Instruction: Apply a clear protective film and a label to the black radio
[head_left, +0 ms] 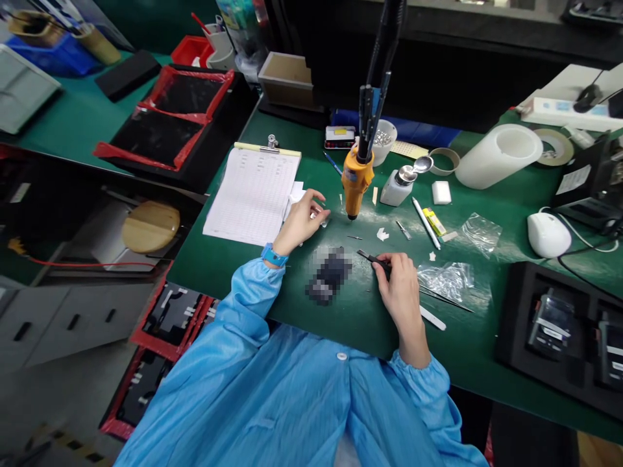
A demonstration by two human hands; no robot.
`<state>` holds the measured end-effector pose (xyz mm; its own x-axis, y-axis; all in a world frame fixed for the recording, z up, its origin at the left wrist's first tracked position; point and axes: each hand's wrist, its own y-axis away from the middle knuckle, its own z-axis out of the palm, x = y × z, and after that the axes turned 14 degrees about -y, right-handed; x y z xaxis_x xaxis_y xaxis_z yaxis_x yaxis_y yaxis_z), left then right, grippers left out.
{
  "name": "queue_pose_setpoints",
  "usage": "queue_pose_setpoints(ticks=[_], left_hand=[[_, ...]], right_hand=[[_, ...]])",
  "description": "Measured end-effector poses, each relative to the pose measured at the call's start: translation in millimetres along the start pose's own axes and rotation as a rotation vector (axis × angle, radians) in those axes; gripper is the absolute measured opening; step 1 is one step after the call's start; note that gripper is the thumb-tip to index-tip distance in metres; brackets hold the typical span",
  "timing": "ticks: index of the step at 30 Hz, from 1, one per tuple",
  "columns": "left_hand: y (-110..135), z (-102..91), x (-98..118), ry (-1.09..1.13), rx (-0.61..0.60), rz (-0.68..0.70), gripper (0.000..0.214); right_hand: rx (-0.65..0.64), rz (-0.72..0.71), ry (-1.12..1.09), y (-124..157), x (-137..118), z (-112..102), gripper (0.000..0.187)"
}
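My left hand [302, 219] rests on the green mat beside a clipboard [253, 193], its fingers pinched on a small clear part [323, 216]. My right hand [400, 285] is closed on black tweezers [370, 258], whose tips point left toward a blurred dark device [329, 277] lying on the mat between my hands. An orange electric screwdriver [356, 181] hangs on a black arm just beyond the device, its tip just above the mat.
A white dispenser bottle [398, 185], a cup of screws [384, 140], tape rolls [499, 155], plastic bags [446, 279], a pen [426, 223] and a white mouse [548, 235] lie on the right. Black foam trays [559, 331] hold devices at the right edge. Red-edged trays [170, 123] stand at the left.
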<state>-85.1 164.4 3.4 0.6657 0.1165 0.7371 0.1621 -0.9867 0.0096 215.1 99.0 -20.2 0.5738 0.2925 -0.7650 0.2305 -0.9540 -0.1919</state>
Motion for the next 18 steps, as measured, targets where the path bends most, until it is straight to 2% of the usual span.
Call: queue_pose_setpoints(ticks=[2,6,11,14,18], left_hand=[[15.7,-7.7,7.8,0.128,0.039,-0.001,0.035],[57.2,-17.8,32.7,0.329,0.069,-0.001,0.027],[106.8,-15.5,58.2,0.486,0.103,-0.077,0.039],[125.3,-12.0,66.0,0.518,0.122,-0.024,0.047],[138.0,-12.0,74.9,0.507,0.117,0.073,0.039]], right_hand=[[-0.006,0.016,-0.053,-1.0,1.0,0.1,0.028],[0.008,0.011,-0.214,-3.1,-8.2,-5.4,0.025],[0.016,-0.029,-0.351,-0.4,-49.3,-26.0,0.021],[-0.036,-0.021,-0.436,1.8,-77.7,-36.3,0.017],[-0.071,0.011,-0.547,2.4,-103.0,-39.1,0.016]])
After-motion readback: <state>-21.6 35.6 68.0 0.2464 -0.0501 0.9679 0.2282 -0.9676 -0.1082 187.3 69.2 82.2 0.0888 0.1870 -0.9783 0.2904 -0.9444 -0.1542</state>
